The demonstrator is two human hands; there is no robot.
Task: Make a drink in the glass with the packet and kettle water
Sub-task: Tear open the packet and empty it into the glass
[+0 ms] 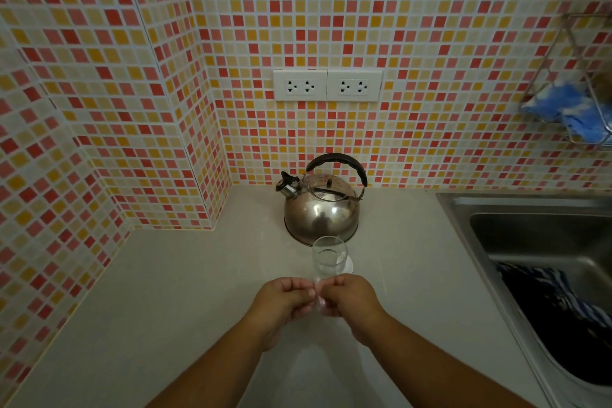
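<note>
A clear glass (pixel 329 257) stands upright on the pale counter (pixel 165 291), just in front of a steel kettle (pixel 321 209) with a black handle. I cannot tell whether the glass holds any liquid. Right before the glass, my left hand (pixel 284 303) and my right hand (pixel 354 303) meet. Both pinch a thin, pale stick packet (pixel 319 295) that stands upright between the fingertips. The packet's lower end is hidden by my fingers. The kettle's lid is on and its spout points left.
A steel sink (pixel 530 232) lies to the right with a dark striped cloth (pixel 556 305) in it. A wire rack (pixel 576 83) on the tiled wall holds a blue cloth. Two double sockets (pixel 328 85) sit above the kettle. The tiled wall juts out at the left.
</note>
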